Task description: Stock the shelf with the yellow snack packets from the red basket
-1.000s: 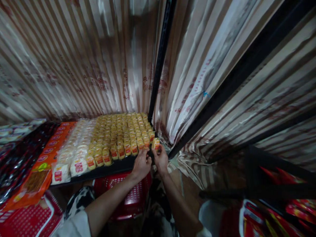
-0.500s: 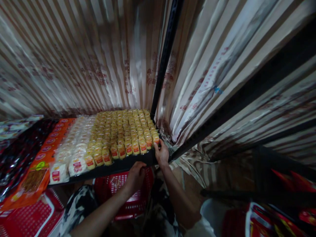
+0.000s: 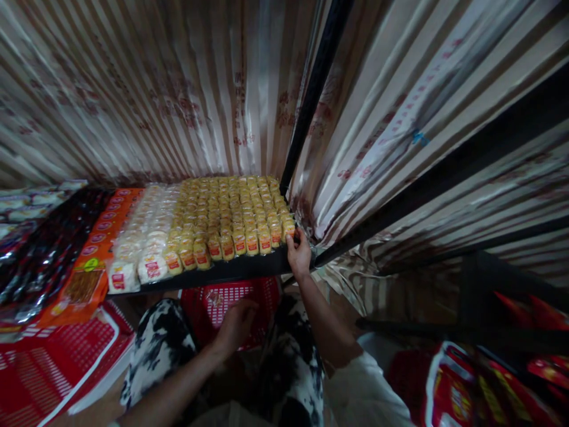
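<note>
My right hand [image 3: 299, 254] rests at the right front corner of a dark shelf [image 3: 231, 271], fingers curled against the last yellow snack packet [image 3: 288, 228] in the front row. Rows of these yellow packets with red labels [image 3: 231, 210] fill the right part of the shelf. My left hand [image 3: 235, 323] is lower, reaching down into a red plastic basket [image 3: 231, 299] under the shelf; its fingers are bent and what they hold is hidden.
White packets [image 3: 142, 243] and a row of orange packs [image 3: 95, 249] lie left of the yellow ones, dark wrapped goods [image 3: 40, 249] further left. A black upright post [image 3: 313, 95] stands at the shelf corner before striped curtains. Another red basket [image 3: 48, 367] sits lower left, red packages [image 3: 489, 385] lower right.
My left hand has dropped from the shelf edge down into the red basket. My right hand stayed at the shelf corner, pressing the last yellow packet into the row. The view shifted downward.
</note>
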A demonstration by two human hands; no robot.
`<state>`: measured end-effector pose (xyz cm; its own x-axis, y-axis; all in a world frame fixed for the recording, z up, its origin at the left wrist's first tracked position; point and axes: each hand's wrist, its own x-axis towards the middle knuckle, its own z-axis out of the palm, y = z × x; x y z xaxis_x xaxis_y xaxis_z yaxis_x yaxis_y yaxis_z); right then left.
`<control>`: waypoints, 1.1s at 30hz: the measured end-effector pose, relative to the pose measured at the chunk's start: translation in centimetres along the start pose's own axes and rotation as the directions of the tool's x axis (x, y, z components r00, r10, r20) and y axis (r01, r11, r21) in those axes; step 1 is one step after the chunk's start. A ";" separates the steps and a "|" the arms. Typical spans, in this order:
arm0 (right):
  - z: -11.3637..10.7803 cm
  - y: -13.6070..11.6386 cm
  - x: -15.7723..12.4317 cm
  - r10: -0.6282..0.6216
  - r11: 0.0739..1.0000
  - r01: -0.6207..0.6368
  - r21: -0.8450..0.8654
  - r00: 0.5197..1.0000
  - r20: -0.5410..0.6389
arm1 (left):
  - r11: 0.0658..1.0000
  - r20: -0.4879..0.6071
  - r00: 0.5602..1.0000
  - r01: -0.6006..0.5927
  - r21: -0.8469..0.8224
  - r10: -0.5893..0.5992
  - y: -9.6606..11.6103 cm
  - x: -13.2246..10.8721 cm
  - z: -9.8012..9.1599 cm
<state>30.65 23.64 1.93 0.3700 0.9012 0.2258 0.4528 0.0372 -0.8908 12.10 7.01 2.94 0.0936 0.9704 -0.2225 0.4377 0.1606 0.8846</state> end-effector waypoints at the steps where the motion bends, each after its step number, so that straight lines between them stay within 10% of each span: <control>1: -0.1 0.0 -0.2 0.000 1.000 0.000 0.002 1.000 -0.011 | 1.000 -0.006 1.000 0.027 -0.008 -0.027 -0.7 -0.7 -0.1; 11: -2.4 -2.2 -7.4 -0.032 0.992 0.026 -0.120 0.998 -0.046 | 1.000 -0.293 0.956 0.025 0.013 -0.020 -5.3 -4.4 -4.5; 19: -3.7 -3.7 -12.1 -0.008 0.994 0.011 -0.110 1.000 0.028 | 0.993 -0.758 0.649 0.030 0.115 0.068 -3.8 -2.4 -12.2; 25: -4.4 -4.1 -14.3 -0.025 0.998 0.028 -0.054 0.998 0.061 | 0.995 -0.790 0.612 0.051 0.087 0.038 -4.6 -2.8 -14.3; 33: -5.4 -4.3 -17.1 0.028 0.998 -0.026 -0.054 0.999 0.038 | 0.996 -0.727 0.686 0.054 0.076 0.018 -7.5 -5.1 -13.0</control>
<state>26.78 5.76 4.01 0.3514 0.9176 0.1858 0.4862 -0.0093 -0.8738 -3.26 3.18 2.71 -0.5778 0.8000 0.1613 0.5087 0.1985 0.8378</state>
